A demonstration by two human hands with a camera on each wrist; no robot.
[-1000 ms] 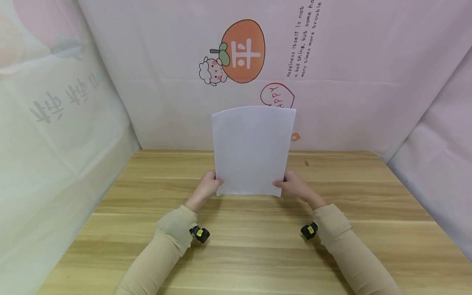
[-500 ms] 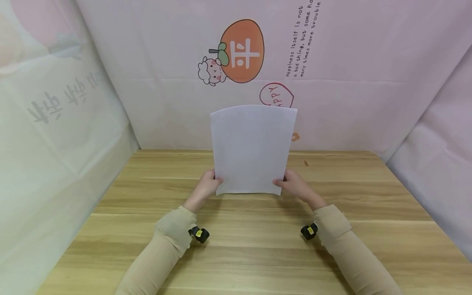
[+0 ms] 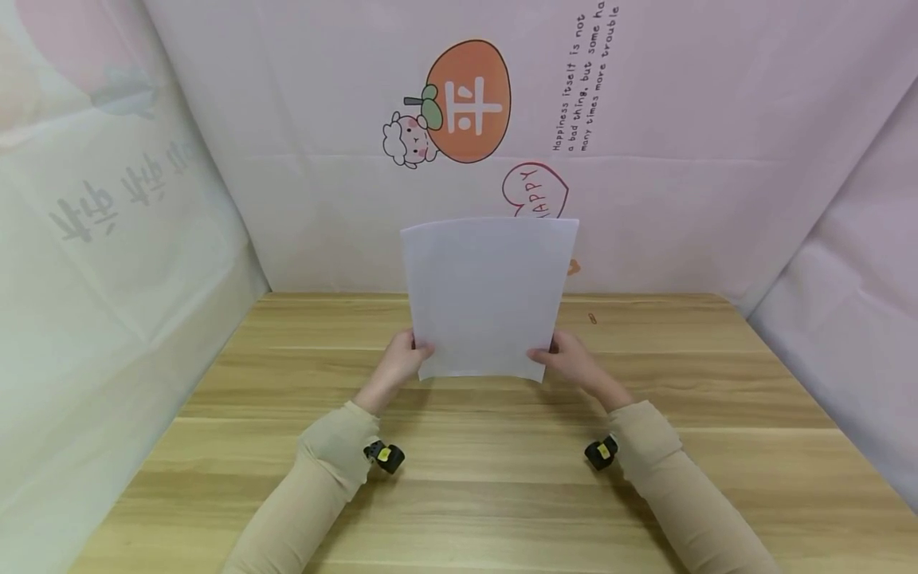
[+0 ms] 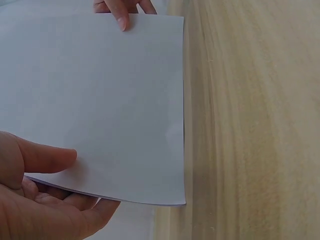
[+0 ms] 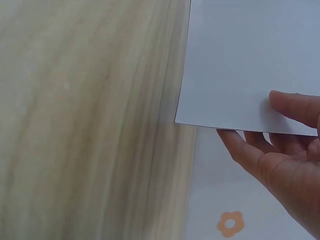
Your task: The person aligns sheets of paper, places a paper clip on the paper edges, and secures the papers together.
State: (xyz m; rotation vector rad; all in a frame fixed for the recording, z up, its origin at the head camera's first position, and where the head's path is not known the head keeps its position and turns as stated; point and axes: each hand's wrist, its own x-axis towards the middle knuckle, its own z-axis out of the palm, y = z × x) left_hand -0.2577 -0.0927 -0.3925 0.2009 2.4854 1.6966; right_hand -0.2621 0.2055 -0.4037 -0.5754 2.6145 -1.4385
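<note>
A blank white sheet of paper is held up, tilted, over the wooden table, its top edge slightly bowed. My left hand pinches its left side near the bottom corner, thumb on the near face. On the opposite side my right hand grips it the same way. In the left wrist view, the left thumb presses the paper and the fingers lie beneath it. The right wrist view has the right hand with its thumb on top and fingers under the sheet. The paper may be more than one sheet; I cannot tell.
A small orange-brown paper clip lies on the wooden table at the back right. Behind the table hangs a pale printed cloth, and further cloth walls stand on both sides. Each wrist wears a small black camera.
The paper's top edge has dropped a little and leans more toward me, so more of the red heart print shows above it. Both hands keep their hold almost in place.
</note>
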